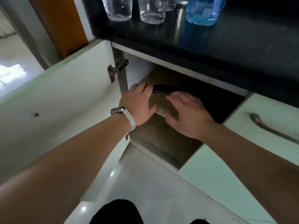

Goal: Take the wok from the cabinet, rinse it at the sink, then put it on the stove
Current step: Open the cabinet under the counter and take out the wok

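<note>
The wok [163, 88] lies inside the open lower cabinet [161, 143]. Only a dark rim and a brownish rounded part between my hands show; the rest is lost in the dark interior. My left hand [139, 102], with a watch on its wrist, reaches in from the left, and its fingers curl round the near left end of the dark rim. Just to the right, my right hand [187, 113] lies over the wok with fingers stretched out and thumb spread. The frame is slightly blurred.
The white cabinet door [56, 102] stands swung open on the left. A shut door with a metal handle [271, 128] is on the right. On the dark countertop [226, 38] above stand clear glass jars [119, 8] and a blue bottle [203, 12].
</note>
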A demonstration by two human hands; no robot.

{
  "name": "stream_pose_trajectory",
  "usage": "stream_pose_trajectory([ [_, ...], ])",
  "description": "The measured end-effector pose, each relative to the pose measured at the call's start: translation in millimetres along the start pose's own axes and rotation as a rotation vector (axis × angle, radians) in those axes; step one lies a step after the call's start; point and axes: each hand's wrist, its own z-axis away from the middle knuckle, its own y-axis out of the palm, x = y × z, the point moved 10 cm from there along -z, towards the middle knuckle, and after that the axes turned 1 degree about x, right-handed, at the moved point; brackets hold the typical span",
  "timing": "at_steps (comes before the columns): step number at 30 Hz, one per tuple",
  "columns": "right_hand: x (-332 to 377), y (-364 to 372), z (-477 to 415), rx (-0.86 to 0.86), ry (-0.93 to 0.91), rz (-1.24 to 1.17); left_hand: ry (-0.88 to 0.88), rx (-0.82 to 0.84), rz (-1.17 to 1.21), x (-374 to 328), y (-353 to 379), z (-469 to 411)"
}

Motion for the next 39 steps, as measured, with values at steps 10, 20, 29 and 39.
stream_pose_trajectory([
  [10,-22,49,-1,-0.089,0.113,-0.111,-0.003,0.018,-0.018,-1,33,-44],
  [20,-53,70,5,-0.11,0.311,-0.297,-0.011,0.08,0.016,-7,63,-17],
  [29,-54,110,13,-0.062,0.48,-0.521,-0.102,0.088,0.147,-2,85,54],
  [39,-15,137,8,-0.022,0.337,-0.638,-0.202,0.092,0.207,24,82,122],
])
